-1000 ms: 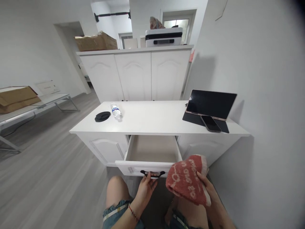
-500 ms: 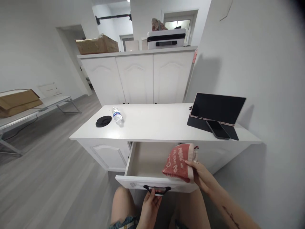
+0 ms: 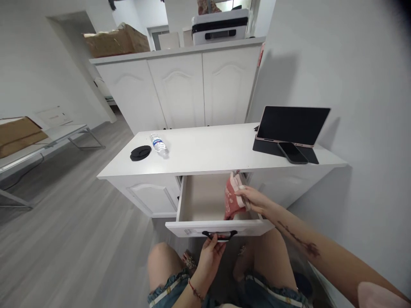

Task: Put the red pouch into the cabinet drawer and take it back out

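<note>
My right hand (image 3: 253,200) is closed on a folded red patterned towel (image 3: 231,197) and holds it inside the open white drawer (image 3: 199,201), at its right side. The towel hangs on edge, its lower end near the drawer floor. My left hand (image 3: 212,252) grips the black drawer handle (image 3: 219,234) from below. The drawer is pulled well out of the low white cabinet (image 3: 212,154).
On the cabinet top lie a water bottle (image 3: 158,145), a black round lid (image 3: 140,152), a propped tablet (image 3: 293,126) and a phone (image 3: 292,152). Tall white cupboards (image 3: 180,87) stand behind. A wall is close on the right. My knees are below the drawer.
My right hand carried the towel from in front of the drawer up and into it. The drawer came further out with my left hand on its handle.
</note>
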A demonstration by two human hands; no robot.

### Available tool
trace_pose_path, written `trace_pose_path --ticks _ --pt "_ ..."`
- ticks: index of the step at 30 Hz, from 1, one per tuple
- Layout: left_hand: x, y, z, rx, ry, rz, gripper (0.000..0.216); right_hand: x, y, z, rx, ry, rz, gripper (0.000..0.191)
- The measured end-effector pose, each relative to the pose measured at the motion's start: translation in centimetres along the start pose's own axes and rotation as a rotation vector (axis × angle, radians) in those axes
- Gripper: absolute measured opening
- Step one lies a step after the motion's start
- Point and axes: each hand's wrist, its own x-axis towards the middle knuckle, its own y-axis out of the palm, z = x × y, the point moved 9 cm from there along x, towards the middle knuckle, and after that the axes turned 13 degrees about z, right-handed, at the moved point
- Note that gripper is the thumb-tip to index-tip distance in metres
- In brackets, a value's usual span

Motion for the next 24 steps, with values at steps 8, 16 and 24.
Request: trace_pose_path --ticks 8,16,24 --pt "0.2 -0.4 0.3 0.026 0.047 0.023 0.026 9.2 6.2 -1.3 -1.101 0.041 0.228 0.037" --pt "0.2 -0.7 0.7 0.028 0.113 -0.014 0.029 9.3 13.5 -12.6 -1.547 -0.068 0.846 0.041" --pt "0.7 -1.1 0.4 0.067 0.061 0.011 0.028 8.3 15.0 -11.9 -1.768 -0.362 1.019 0.038"
